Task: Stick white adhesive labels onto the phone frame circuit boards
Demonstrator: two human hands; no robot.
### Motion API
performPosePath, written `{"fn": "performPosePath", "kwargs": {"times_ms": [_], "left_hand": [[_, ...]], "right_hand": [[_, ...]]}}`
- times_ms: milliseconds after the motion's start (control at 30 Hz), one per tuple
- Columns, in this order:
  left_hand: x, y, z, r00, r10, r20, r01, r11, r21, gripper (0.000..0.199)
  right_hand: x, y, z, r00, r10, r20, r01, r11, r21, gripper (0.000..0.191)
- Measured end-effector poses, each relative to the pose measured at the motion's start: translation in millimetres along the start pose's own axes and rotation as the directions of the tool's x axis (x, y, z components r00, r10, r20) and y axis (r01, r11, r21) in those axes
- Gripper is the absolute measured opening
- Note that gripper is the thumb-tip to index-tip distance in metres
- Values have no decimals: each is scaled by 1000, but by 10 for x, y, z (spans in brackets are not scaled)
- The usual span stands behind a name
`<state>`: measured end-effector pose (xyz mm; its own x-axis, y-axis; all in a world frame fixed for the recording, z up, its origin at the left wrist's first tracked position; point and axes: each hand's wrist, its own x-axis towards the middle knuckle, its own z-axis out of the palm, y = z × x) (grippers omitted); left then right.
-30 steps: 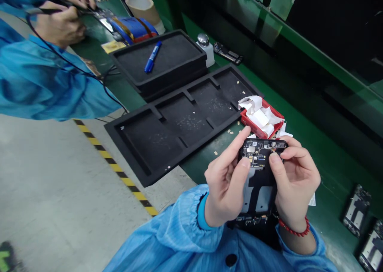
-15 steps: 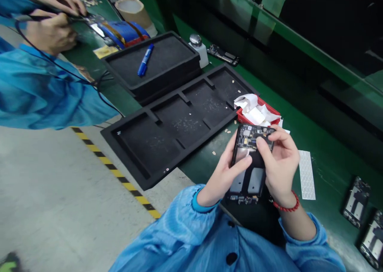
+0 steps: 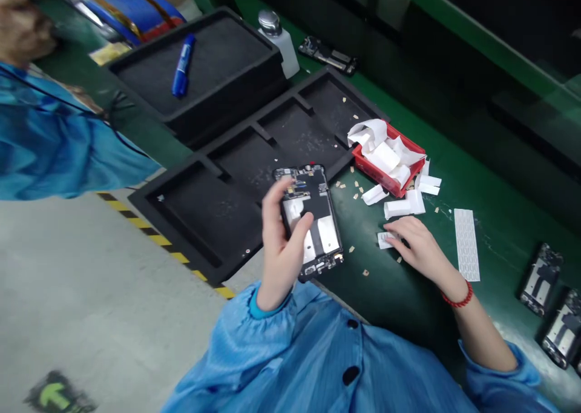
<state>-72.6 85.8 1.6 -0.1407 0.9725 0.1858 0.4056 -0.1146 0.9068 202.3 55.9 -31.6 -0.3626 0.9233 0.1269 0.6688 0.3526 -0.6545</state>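
Note:
An opened phone [image 3: 323, 204], its circuit board and silver plates showing, is gripped in my left hand [image 3: 279, 237] above the near side of the black tray. My right hand [image 3: 420, 246] is farther right over the green bench, fingertips pinched on a small white sticker sheet [image 3: 385, 240]. Just beyond it lie folded white paper pieces [image 3: 403, 206] and a red box [image 3: 381, 174] filled with crumpled white paper [image 3: 385, 152]. To the right of that hand, a longer white sticker sheet [image 3: 466, 244] lies flat. Tiny beige bits [image 3: 365, 272] are scattered around.
A long black tray [image 3: 181, 219] with compartments crosses the bench at left. Behind it, a blue marker [image 3: 183, 65] lies on stacked trays beside a dispenser bottle [image 3: 281, 43]. More opened phones [image 3: 540, 280] lie right. A co-worker's hand [image 3: 22, 28] is at upper left.
My right hand has left the phone, moved right and down to the bench, and taken hold of the small sticker sheet. My left hand has carried the phone left. The view has shifted slightly.

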Motion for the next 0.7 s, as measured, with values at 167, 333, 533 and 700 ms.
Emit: {"fn": "performPosePath", "kwargs": {"times_ms": [167,333,533,700], "left_hand": [[-42,168,242,964,9,266,-10,1000,2,19],[-93,338,437,887,183,424,-144,982,-124,17],[-120,428,487,869,289,401,-230,955,-190,10],[-136,442,471,866,315,389,-256,946,-198,10]], "right_hand": [[91,-162,-148,1000,9,-23,-9,1000,18,7],[129,-433,-365,994,-54,-99,61,995,73,9],[158,-546,-387,976,-176,-126,172,984,-48,11],[142,-562,-430,953,-278,-119,251,947,-202,17]]}}
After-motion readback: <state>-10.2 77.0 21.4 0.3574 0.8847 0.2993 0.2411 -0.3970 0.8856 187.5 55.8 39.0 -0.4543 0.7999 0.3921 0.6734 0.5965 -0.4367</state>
